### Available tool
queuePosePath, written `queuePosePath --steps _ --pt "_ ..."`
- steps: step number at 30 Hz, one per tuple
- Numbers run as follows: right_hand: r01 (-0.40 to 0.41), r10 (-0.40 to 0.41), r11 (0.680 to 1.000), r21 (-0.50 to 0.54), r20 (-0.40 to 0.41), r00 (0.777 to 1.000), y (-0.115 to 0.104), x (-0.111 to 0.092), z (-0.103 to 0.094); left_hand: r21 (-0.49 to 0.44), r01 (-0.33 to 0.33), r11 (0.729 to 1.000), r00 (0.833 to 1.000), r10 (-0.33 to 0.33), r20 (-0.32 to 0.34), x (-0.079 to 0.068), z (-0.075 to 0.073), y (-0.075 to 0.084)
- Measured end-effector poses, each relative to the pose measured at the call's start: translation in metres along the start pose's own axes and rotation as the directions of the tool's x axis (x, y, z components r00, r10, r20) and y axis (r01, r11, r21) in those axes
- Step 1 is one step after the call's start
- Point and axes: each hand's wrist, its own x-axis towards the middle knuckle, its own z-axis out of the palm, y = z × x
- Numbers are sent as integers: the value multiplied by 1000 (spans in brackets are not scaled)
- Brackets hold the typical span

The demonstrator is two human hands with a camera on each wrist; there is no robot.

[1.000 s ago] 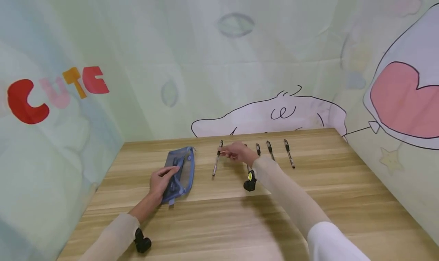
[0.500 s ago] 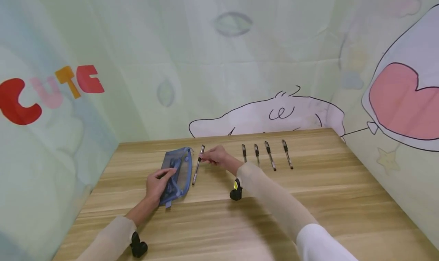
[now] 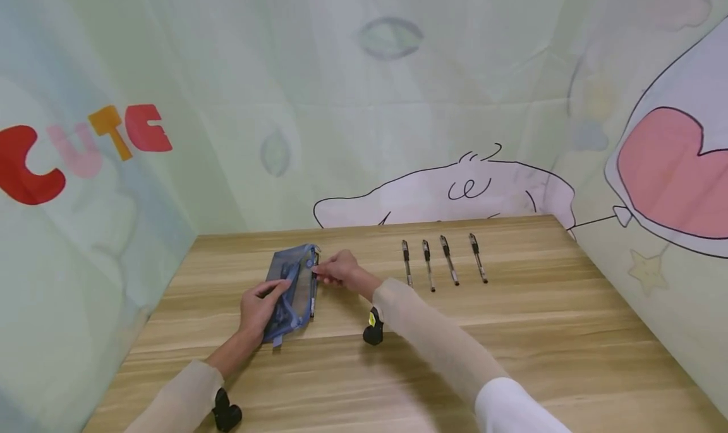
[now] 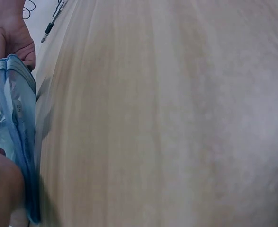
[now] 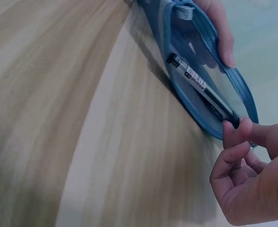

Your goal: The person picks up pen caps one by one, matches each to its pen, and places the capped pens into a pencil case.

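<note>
A blue zippered mesh pouch (image 3: 289,262) lies on the left part of the table, its mouth spread toward the right. My left hand (image 3: 263,306) pinches the pouch's upper edge and lifts it. Between thumb and finger, my right hand (image 3: 341,270) pinches a clear-barrelled pen (image 5: 200,85) near its black grip. In the right wrist view the pen lies along the pouch's mouth (image 5: 247,94), between its two zipper edges. Dark shapes show through the mesh, too unclear to name. The left wrist view has the pouch (image 4: 20,113) at its left edge, with the left hand partly cut off.
Several similar black-capped pens stand in a row to the right, among them one pen (image 3: 407,262) nearest the pouch and another pen (image 3: 478,257) farthest right. The wooden table (image 3: 352,370) meets a printed cloth backdrop (image 3: 341,136) at the back and sides.
My right hand has carried the pen leftward from beside the row of pens to the pouch's mouth. The left hand keeps its hold on the pouch, which has barely moved.
</note>
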Motion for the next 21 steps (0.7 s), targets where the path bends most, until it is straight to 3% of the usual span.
queuePosePath --steps 9,15,21 --pt "15 -12 999 45 -60 998 3 0 18 2 -23 1000 1000 23 -13 0 0 -1" --pt "13 -11 999 51 -36 999 7 -3 34 10 -42 999 999 42 -15 -2 1 0" --pt "18 -20 995 97 29 999 7 -4 32 6 -43 999 999 43 -23 -2 1 -1"
